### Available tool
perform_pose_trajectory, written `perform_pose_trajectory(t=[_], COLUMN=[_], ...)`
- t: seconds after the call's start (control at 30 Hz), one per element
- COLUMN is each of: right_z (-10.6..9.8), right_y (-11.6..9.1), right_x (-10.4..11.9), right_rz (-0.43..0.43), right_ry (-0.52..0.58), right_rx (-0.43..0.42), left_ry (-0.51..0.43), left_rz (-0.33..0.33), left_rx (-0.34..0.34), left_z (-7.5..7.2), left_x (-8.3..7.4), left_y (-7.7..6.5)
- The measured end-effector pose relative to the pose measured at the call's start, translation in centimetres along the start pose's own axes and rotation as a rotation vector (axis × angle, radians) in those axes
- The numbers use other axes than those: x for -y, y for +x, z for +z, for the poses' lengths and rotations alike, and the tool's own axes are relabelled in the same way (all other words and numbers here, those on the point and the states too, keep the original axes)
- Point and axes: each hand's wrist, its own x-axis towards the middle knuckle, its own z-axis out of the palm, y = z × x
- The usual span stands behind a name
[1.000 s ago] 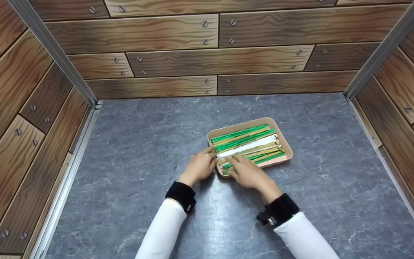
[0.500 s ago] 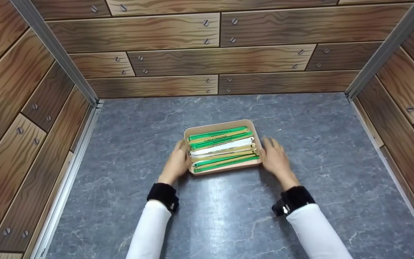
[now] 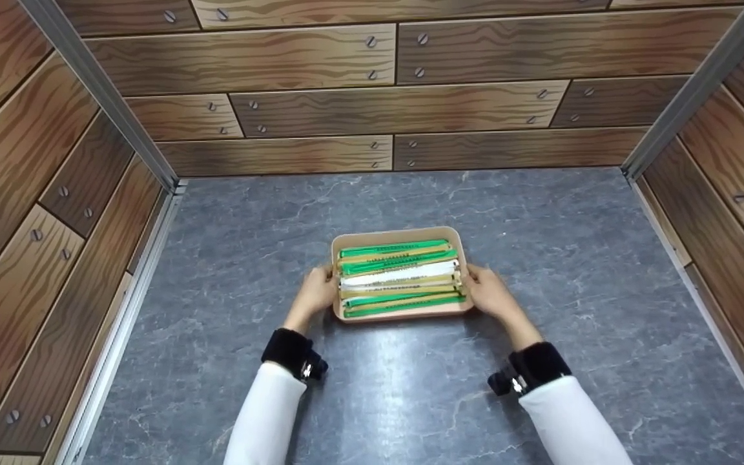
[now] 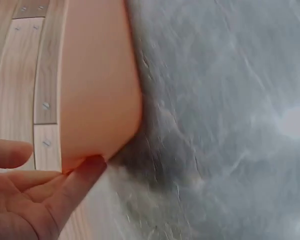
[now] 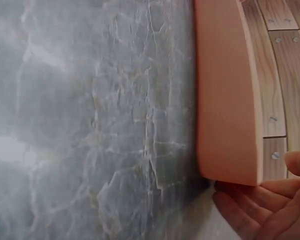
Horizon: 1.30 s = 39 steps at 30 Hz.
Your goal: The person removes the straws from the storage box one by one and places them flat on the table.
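Thumbs apart, fingers nearly straight, the left hand (image 3: 314,292) and right hand (image 3: 489,292) press opposite ends of a beige tray (image 3: 390,238) (green, white and gold stick packets (image 3: 401,276) inside) over the grey marbled surface (image 3: 385,394).

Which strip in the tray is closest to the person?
The green strip along the tray's near side. All the other strips lie behind it, farther toward the back wooden wall.

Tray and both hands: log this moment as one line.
tray: open side up, holding green, white and gold strips | left hand: touching tray's left end | right hand: touching tray's right end
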Motion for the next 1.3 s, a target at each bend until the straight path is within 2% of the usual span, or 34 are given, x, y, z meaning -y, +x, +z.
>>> perform_pose_trajectory(t=[0.13, 0.23, 0.4, 0.5, 0.6, 0.77, 0.87, 0.97, 1.03, 1.1, 1.2, 1.3], right_z=[-0.3, -0.5, -0.8, -0.9, -1.1, -1.4, -1.4, -1.1, -0.7, 0.0, 1.2, 2.4], right_y=[-1.5, -2.5, -3.9, -4.4, -4.4, -3.7, -3.3, -3.2, -3.0, -2.7, -2.1, -1.4], right_x=[0.0, -0.1, -0.5, -0.6, -0.3, 0.9, 1.8, 2.5, 2.7, 2.9, 2.7, 2.5], right_rz=[-0.007, -0.010, -0.010, -0.010, -0.002, 0.007, 0.038, 0.058, 0.019, -0.057, -0.202, -0.298], right_ry=[-0.024, -0.039, -0.079, -0.106, -0.120, -0.179, -0.250, -0.350, -0.391, -0.406, -0.394, -0.424], right_rx=[0.037, 0.060, 0.102, 0.124, 0.140, 0.117, 0.100, 0.037, -0.020, -0.060, -0.051, -0.018], left_ry=[-0.011, -0.025, -0.009, 0.031, 0.048, 0.040, 0.029, 0.009, 0.018, 0.023, 0.032, 0.031], left_rz=[0.005, -0.004, -0.007, 0.018, 0.033, 0.043, 0.027, 0.000, 0.000, 0.003, 0.011, 0.007], left_rx=[0.021, 0.011, -0.033, -0.077, -0.126, -0.199, -0.209, -0.195, -0.202, -0.212, -0.231, -0.236], left_z=[0.4, 0.8, 1.3, 1.5, 1.7, 1.9, 2.1, 2.3, 2.4, 2.5, 2.6, 2.6], left_x=[0.1, 0.0, 0.1, 0.5, 0.9, 1.3, 1.4, 1.5, 1.6, 1.7, 1.8, 1.8], left_y=[-1.1, -1.9, -3.2, -3.5, -3.5, -2.9, -2.5, -2.3, -2.2, -2.1, -2.1, -2.2])
